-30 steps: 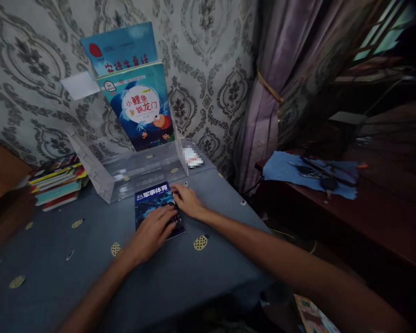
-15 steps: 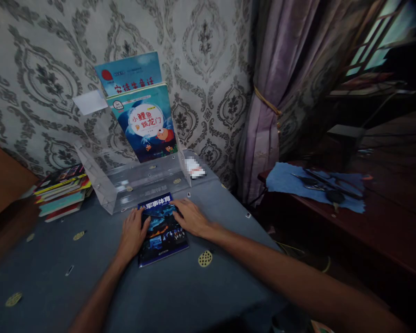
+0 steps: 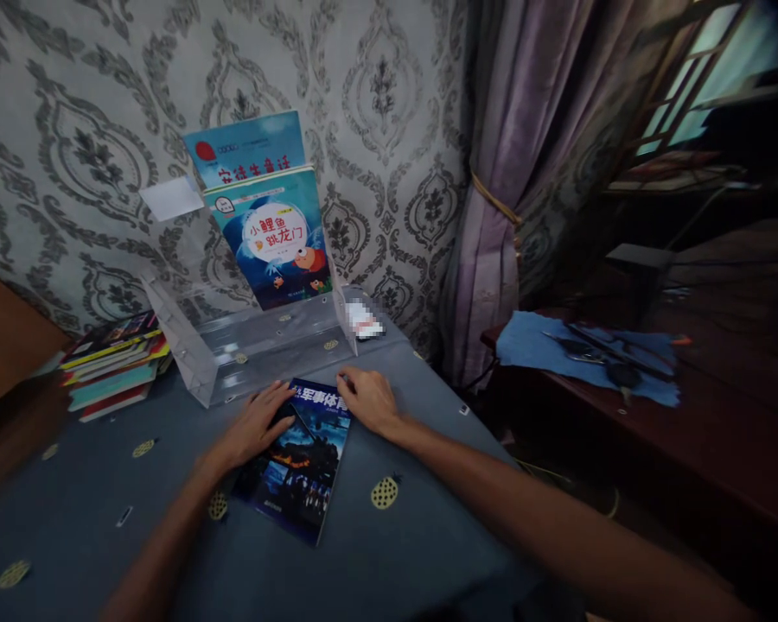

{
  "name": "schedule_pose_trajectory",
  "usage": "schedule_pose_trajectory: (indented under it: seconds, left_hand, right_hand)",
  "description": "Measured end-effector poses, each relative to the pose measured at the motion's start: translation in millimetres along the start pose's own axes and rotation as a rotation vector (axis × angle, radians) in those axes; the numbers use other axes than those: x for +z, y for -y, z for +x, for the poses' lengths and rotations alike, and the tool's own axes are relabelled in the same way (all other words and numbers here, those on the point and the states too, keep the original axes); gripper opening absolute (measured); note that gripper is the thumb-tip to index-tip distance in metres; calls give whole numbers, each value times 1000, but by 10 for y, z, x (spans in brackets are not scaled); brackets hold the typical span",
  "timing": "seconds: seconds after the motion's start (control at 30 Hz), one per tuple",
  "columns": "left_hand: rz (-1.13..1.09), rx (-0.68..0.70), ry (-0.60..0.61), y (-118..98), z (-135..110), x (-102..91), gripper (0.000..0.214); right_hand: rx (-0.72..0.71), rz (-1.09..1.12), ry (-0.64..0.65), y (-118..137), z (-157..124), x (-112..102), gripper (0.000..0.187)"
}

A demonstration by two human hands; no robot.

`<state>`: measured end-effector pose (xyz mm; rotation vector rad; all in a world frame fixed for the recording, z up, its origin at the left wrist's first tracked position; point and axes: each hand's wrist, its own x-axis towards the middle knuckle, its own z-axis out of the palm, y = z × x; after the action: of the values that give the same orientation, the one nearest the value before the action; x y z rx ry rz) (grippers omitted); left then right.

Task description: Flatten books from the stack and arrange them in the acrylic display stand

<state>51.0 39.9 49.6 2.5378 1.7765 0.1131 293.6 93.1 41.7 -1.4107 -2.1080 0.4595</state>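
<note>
A dark blue book [image 3: 302, 458] with pictures on its cover lies flat on the cloth-covered table, turned at a slant. My left hand [image 3: 256, 423] rests on its upper left side, fingers stretched out and thumb on the cover. At the top right corner, my right hand [image 3: 373, 402] has its fingers curled round the book's edge; part of the fingertips is hidden. Behind the hands stands a clear plastic book stand [image 3: 198, 367]. A blue fish picture book [image 3: 278, 238] leans upright in it, in front of a second blue book [image 3: 252, 142].
Several stacked books [image 3: 120, 367] lie left of the stand. A pale blurred item [image 3: 364, 320] sits at its right. Right of the table, a dark red surface [image 3: 719, 458] carries a blue cloth [image 3: 525, 345] with tools. A purple curtain [image 3: 493, 173] hangs by the patterned wall.
The book has turned clockwise, its top edge shifting right and its lower edge left. My right hand has moved slightly right with its corner, and its fingers have curled. My left hand lies flatter.
</note>
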Motion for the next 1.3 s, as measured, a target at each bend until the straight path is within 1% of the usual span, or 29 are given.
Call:
schedule_pose_trajectory:
  seconds: [0.07, 0.13, 0.23, 0.3, 0.37, 0.47, 0.53, 0.63, 0.77, 0.93, 1.2, 1.3]
  left_hand:
    - [95, -33, -42, -210, 33, -44, 40]
    - [140, -43, -95, -500, 59, -40, 34]
    - [118, -73, -137, -940, 101, 39, 39]
    - [170, -94, -156, -1135, 129, 105, 43]
    - [200, -117, -170, -1224, 151, 153, 43]
    - [211, -135, -180, -1235, 167, 170, 35]
    - [230, -136, -170, -1227, 173, 150, 31]
    - [255, -138, -138, -1235, 181, 104, 27]
    - [222, -132, -115, -1246, 184, 55, 26]
    - [169, -130, -135, -1236, 177, 35, 27]
    - [203, -136, -149, -1240, 175, 70, 31]
    - [220, -134, -133, -1245, 172, 84, 33]
  right_hand:
    - [4, 12, -4, -36, 23, 6, 24]
    - [-12, 39, -19, -68, 39, 33, 23]
    - [-36, 116, -51, -121, 49, 84, 23]
    - [-44, 219, -63, -177, 47, 107, 22]
    - [-52, 346, -74, -252, 42, 116, 23]
    - [-43, 486, -110, -376, 35, 111, 25]
    - [-17, 533, -130, -435, 35, 103, 25]
    - [17, 562, -131, -458, 39, 89, 25]
    - [21, 565, -126, -420, 33, 64, 25]
    - [-23, 553, -155, -389, 4, 40, 27]
    - [-67, 507, -159, -356, -33, 31, 27]
    - [-72, 437, -135, -345, -44, 28, 28]
